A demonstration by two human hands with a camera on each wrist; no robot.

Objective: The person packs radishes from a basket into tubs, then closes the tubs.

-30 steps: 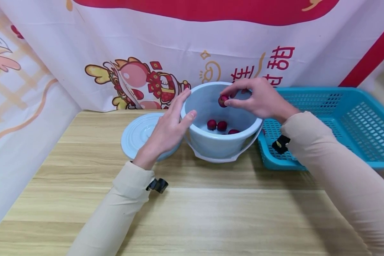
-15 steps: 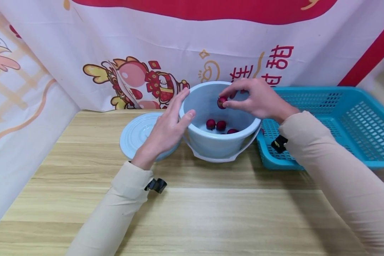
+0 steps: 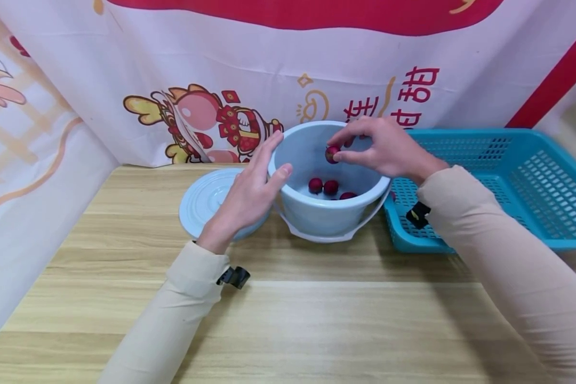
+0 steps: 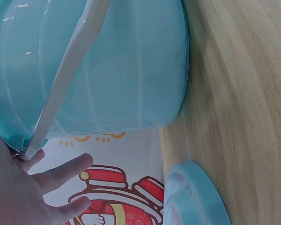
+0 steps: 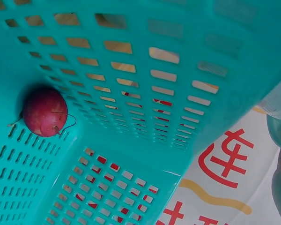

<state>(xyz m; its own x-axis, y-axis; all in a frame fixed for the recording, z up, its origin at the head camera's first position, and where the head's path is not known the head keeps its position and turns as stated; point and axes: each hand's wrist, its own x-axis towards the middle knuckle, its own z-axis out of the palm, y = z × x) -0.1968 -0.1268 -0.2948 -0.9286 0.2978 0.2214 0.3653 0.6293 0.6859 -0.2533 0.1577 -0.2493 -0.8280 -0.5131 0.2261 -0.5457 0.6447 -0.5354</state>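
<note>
A small red radish (image 3: 333,154) is pinched between the thumb and fingertips of my right hand (image 3: 391,146), held inside the mouth of a light blue bucket (image 3: 321,218). Several radishes (image 3: 315,185) lie on the bucket's floor below it. My left hand (image 3: 249,197) rests against the bucket's left rim with its fingers extended. In the left wrist view those fingers spread beside the bucket's white handle (image 4: 65,75). The right wrist view shows one radish (image 5: 45,111) with a thin root in the corner of a teal basket (image 5: 122,164); there the right hand is mostly out of frame.
The round blue lid (image 3: 206,197) lies on the wooden table (image 3: 317,330) left of the bucket, partly under the left forearm and hand. The perforated basket stands close to the bucket's right side. A printed cloth (image 3: 211,48) hangs just behind everything.
</note>
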